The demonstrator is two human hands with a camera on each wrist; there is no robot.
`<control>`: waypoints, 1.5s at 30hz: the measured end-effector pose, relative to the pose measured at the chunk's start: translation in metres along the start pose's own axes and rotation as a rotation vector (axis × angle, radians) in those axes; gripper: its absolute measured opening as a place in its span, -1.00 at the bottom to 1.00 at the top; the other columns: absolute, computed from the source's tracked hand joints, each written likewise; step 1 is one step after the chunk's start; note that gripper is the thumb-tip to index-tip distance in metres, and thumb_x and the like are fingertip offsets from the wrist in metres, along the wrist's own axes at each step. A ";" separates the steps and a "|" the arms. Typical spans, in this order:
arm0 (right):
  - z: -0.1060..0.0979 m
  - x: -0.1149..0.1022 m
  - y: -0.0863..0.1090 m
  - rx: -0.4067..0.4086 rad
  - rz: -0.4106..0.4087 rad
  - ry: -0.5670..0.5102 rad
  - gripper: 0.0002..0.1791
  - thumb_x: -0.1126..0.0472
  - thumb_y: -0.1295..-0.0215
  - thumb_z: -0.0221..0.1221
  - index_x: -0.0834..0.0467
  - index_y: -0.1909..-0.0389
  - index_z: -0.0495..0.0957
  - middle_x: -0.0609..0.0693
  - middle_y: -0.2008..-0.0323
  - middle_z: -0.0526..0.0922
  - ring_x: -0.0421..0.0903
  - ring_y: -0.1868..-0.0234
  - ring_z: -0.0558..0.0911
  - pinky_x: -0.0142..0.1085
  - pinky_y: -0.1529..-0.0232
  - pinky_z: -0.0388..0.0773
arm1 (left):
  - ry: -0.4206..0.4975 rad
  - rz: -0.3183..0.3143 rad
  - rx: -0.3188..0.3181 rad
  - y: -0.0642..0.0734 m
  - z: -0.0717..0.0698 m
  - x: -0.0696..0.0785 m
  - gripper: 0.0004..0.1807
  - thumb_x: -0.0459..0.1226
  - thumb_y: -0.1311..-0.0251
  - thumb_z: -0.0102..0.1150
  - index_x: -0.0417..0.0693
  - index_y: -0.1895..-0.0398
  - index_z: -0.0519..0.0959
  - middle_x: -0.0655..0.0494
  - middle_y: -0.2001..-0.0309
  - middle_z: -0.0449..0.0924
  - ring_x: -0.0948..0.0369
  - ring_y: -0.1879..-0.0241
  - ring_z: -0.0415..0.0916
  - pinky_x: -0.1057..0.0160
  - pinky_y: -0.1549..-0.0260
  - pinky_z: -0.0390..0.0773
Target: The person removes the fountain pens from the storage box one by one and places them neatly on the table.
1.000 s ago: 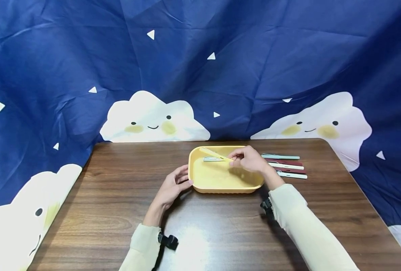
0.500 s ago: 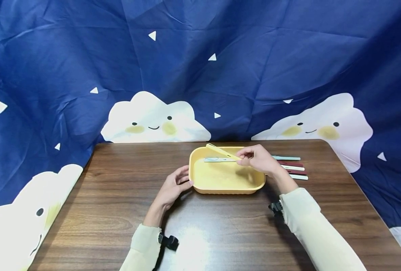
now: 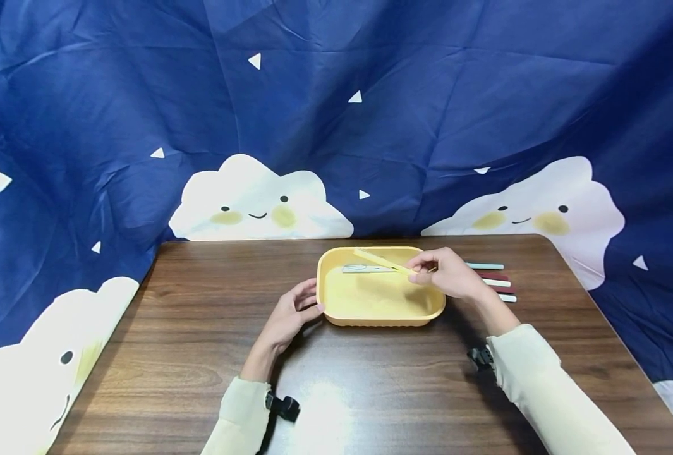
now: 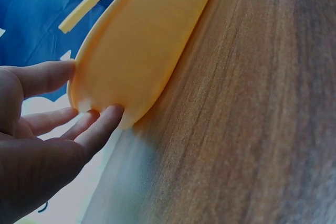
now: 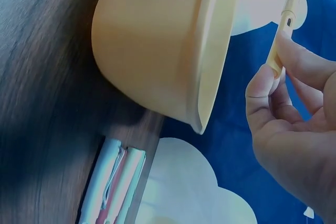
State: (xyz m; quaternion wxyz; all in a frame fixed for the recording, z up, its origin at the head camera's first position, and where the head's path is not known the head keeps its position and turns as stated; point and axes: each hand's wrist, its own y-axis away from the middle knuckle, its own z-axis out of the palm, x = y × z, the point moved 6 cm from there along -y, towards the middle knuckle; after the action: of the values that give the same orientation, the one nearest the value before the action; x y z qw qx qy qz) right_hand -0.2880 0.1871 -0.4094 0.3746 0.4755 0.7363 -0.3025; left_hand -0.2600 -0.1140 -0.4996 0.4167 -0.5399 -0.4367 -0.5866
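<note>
A yellow pen (image 3: 380,260) is pinched between the thumb and fingers of my right hand (image 3: 447,273), tilted over the back right part of a yellow plastic tray (image 3: 378,321). The right wrist view shows the yellow pen (image 5: 286,22) above the tray's rim. Inside the tray, by its back wall, lies a pale blue pen (image 3: 363,269), its right end covered by the yellow one. My left hand (image 3: 287,314) holds the tray's left end; in the left wrist view the thumb is at the rim and the fingertips (image 4: 113,113) are against the outer wall.
Several pens lie side by side to the right of the tray, partly behind the right hand: a teal pen (image 3: 486,266), dark red ones and a white pen (image 3: 500,283). Behind the wooden table (image 3: 211,278) hangs a blue cloth (image 3: 336,126) with clouds.
My right hand has moved right with the yellow pen, which now slants lower over the tray. More of the pale blue pen shows. The left hand and tray have hardly moved.
</note>
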 end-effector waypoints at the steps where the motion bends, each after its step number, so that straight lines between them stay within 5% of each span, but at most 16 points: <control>1: -0.001 -0.001 0.001 -0.001 0.000 0.002 -0.82 0.48 -0.17 0.36 0.46 0.20 0.67 0.06 0.44 0.62 -0.19 0.38 0.52 -0.44 0.33 0.47 | 0.001 -0.001 0.001 0.000 0.000 0.000 -0.31 -0.52 -0.25 0.22 -0.37 -0.45 0.27 -0.34 -0.32 0.37 -0.17 -0.28 0.38 0.25 -0.10 0.49; 26: -0.034 0.020 0.042 -0.002 -0.055 0.112 -0.87 0.44 -0.17 0.38 0.28 0.24 0.72 -0.04 0.44 0.61 -0.21 0.38 0.53 -0.39 0.37 0.49 | -0.005 -0.003 0.009 0.003 -0.001 -0.003 -0.33 -0.50 -0.25 0.25 -0.35 -0.44 0.30 -0.31 -0.29 0.41 -0.14 -0.25 0.42 0.27 -0.07 0.51; 45: -0.064 0.060 0.080 0.038 -0.028 0.170 -0.89 0.48 -0.14 0.36 0.30 0.30 0.68 -0.12 0.51 0.54 -0.29 0.46 0.46 -0.44 0.47 0.39 | 0.000 -0.003 0.018 0.000 0.000 -0.001 -0.33 -0.53 -0.25 0.23 -0.36 -0.44 0.29 -0.33 -0.30 0.39 -0.16 -0.27 0.40 0.26 -0.08 0.50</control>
State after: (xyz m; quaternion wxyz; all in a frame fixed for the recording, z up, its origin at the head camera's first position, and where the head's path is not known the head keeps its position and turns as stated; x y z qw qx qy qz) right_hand -0.2468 0.2964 -0.4328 0.2975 0.4961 0.7661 -0.2802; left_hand -0.2596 -0.1145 -0.5005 0.4206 -0.5355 -0.4430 -0.5831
